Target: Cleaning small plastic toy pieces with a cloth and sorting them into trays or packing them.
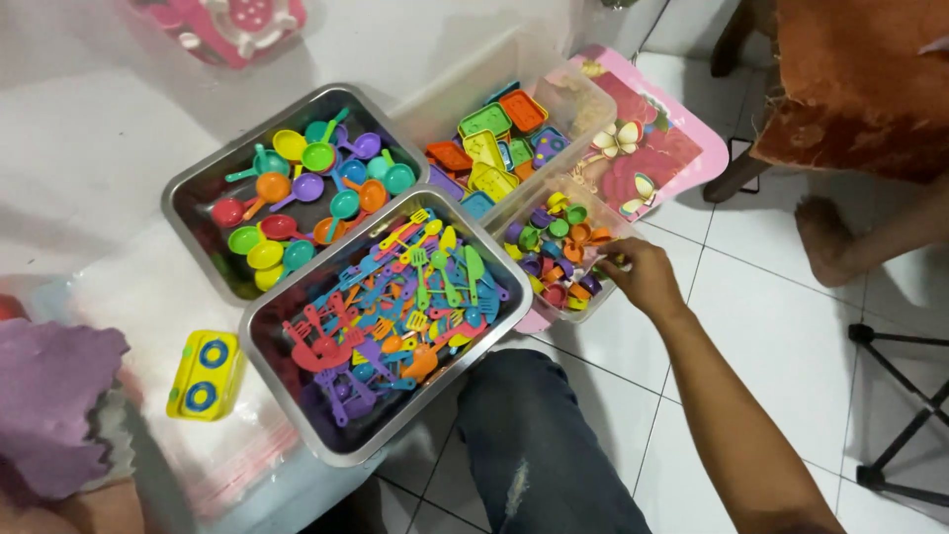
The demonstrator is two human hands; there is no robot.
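Note:
My right hand (pixel 645 277) reaches to the right rim of a small clear plastic box (pixel 610 220) full of little coloured toy cups (pixel 559 247); its fingertips touch the box edge, and whether they pinch a piece I cannot tell. My left hand is out of view. A metal tray (pixel 494 331) in front of me holds several toy spatulas and forks (pixel 395 307). A second metal tray (pixel 188 193) behind it holds toy pans (pixel 306 188). A larger clear box (pixel 554 74) holds coloured toy trays (pixel 489 148).
A yellow toy stove (pixel 205 374) lies on a clear plastic bag at left. A pink board (pixel 652 148) lies under the boxes. Another person's foot (pixel 825 242) rests on the white tiles at right, near a black stand leg (pixel 905 381). My jeans knee (pixel 539 445) is below.

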